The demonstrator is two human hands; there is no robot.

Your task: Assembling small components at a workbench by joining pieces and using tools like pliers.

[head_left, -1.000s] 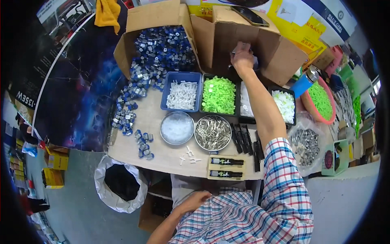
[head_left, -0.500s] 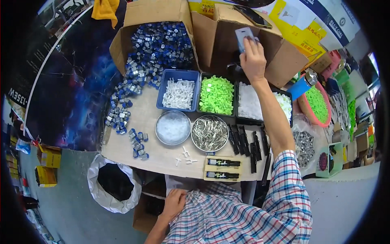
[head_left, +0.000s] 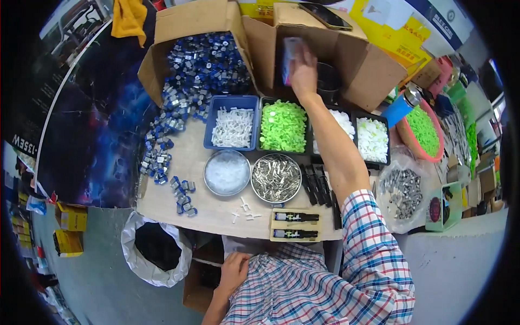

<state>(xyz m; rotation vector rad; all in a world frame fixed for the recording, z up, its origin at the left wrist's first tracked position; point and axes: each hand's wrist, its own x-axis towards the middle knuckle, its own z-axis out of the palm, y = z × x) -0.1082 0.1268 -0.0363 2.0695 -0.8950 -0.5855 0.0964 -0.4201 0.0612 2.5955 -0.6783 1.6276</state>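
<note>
Worktop loaded across the middle. At twelve o'clock, open cardboard box; at eleven, second cardboard box spilling small blue parts. Below, row of trays: blue tray with white pieces, black tray with green pieces. Toward six o'clock, two round dishes: one of clear bits, one of metal bits. Right hand stretched to twelve o'clock, fingers closed on a small flat packet at the first box's mouth. Left hand at six o'clock, down by the lap below the worktop's edge, fingers loosely curled, holding nothing visible.
</note>
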